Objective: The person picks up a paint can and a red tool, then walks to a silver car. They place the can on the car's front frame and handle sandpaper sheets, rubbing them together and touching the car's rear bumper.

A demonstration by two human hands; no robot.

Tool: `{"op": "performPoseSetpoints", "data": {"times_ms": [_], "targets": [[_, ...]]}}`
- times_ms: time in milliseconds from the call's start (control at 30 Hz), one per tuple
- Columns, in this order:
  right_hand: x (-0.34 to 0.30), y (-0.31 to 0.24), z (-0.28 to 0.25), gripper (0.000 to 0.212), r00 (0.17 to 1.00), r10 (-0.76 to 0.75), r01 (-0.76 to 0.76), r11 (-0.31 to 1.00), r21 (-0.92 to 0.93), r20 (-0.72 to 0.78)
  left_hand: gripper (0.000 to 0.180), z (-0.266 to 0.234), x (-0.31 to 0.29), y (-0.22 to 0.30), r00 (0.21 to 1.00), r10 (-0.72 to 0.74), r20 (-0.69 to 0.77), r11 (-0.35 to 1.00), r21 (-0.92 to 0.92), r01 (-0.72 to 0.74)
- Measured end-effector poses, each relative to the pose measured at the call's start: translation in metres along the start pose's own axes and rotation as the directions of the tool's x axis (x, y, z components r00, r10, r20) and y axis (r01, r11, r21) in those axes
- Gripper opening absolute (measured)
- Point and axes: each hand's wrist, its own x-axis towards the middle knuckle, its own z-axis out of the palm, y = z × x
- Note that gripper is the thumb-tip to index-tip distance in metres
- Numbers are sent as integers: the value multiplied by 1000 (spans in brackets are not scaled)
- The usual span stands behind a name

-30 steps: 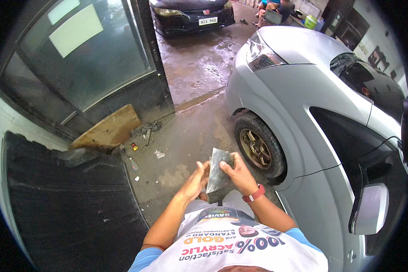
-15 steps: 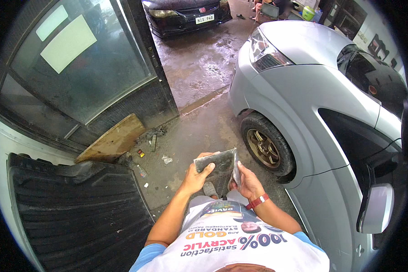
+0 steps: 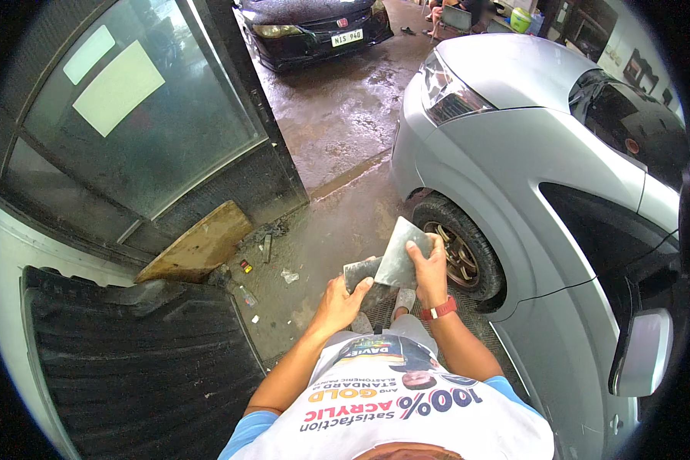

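In front of my body, both hands hold thin, flat, rectangular pieces. My left hand (image 3: 337, 307) grips a dark grey flat plate (image 3: 359, 270) with the thumb on its upper face. Closed on a paler grey flat plate (image 3: 397, 254) is my right hand (image 3: 430, 268), its thumb pressed on the face. The pale plate is tilted up and its lower left edge overlaps or touches the dark plate; part of the dark one is hidden behind it. A red band circles my right wrist. I cannot make out the exact kind of either plate.
A silver car (image 3: 514, 153) stands close on my right, its front wheel (image 3: 460, 245) near my right hand. At left are a black ribbed liner (image 3: 130, 345), a wooden board (image 3: 199, 241) and a glazed door (image 3: 153, 130). Small litter (image 3: 289, 275) lies on the floor; a black car (image 3: 314, 31) stands beyond.
My right hand has risen, and its plate has turned from nearly edge-on to showing a broad pale face. My left hand still holds the dark plate, slightly lower.
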Motion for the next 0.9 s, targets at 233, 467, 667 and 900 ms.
{"op": "performPoseSetpoints", "data": {"times_ms": [233, 467, 667, 900], "targets": [[16, 11, 0, 40, 999, 9, -13, 995, -97, -35, 39, 8, 9, 1, 987, 116, -108, 989, -73, -125], [-1, -4, 8, 38, 950, 77, 50, 919, -391, 302, 40, -1, 7, 2, 996, -4, 94, 995, 99, -5], [2, -31, 6, 38, 820, -33, 286, 889, -357, 572, 41, -17, 4, -14, 946, -46, 321, 994, -80, 76], [13, -20, 13, 37, 975, -148, 201, 906, -372, 167, 43, 0, 4, -23, 998, -9, 63, 978, -208, 22]]}}
